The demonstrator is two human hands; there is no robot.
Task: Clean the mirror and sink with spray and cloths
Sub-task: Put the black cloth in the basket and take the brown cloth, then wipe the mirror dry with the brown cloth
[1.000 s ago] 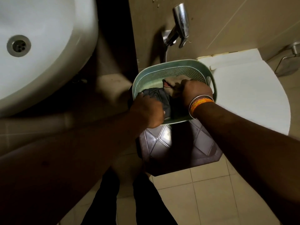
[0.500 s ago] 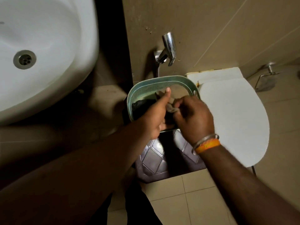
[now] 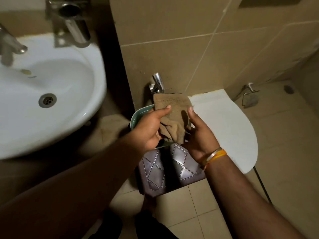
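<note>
A brown cloth (image 3: 172, 111) is held up between both hands above a green basket (image 3: 136, 116). My left hand (image 3: 150, 128) pinches its left edge with the thumb on top. My right hand (image 3: 200, 135), with bangles at the wrist, holds the right side, thumb against the cloth. The white sink (image 3: 69, 104) fills the left of the view, its drain (image 3: 47, 100) near the middle and its tap (image 3: 10, 47) at the far left. No spray bottle or mirror is in view.
The basket sits on a dark patterned stool (image 3: 172, 169). A white closed toilet lid (image 3: 229, 128) lies to the right, a wall tap (image 3: 158, 83) behind the basket, and a metal holder (image 3: 250, 95) on the far right wall. A chrome fitting (image 3: 72, 25) hangs above the sink.
Both hands have lifted the brown cloth out of the basket and spread it. The view has tilted up, showing more of the sink and wall.
</note>
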